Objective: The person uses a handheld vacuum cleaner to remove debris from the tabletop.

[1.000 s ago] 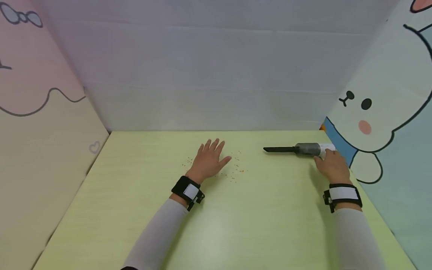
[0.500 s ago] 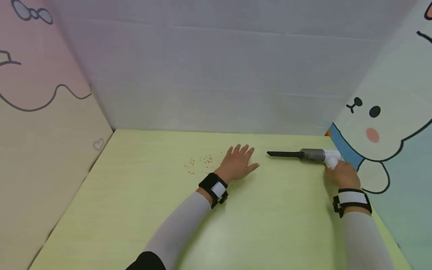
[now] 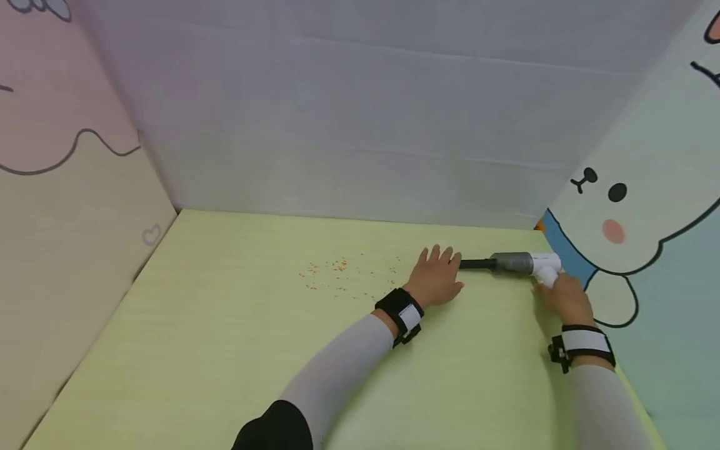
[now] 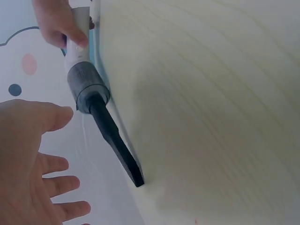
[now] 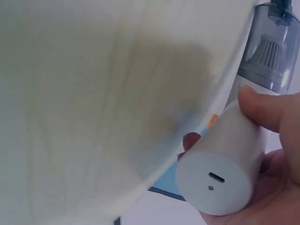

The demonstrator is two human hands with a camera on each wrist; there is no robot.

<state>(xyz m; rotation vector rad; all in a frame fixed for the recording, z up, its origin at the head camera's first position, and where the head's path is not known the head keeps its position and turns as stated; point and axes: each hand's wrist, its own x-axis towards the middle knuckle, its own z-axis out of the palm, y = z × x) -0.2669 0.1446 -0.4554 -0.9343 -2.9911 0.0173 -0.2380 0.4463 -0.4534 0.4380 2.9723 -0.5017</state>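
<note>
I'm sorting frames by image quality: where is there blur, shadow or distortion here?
Head view: even soft light, sharp, walls bowed by the wide lens, orange crumbs tiny. Left wrist view: left hand large and soft at the edge, black nozzle clear. Right wrist view: right hand grips the white vacuum handle close up, a soft shadow on the table.

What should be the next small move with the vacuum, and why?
Probably the right hand, which grips the white handle of the vacuum, should lift it and turn its black nozzle toward the orange crumbs. The crumbs lie left of the open left hand, away from the nozzle.
</note>
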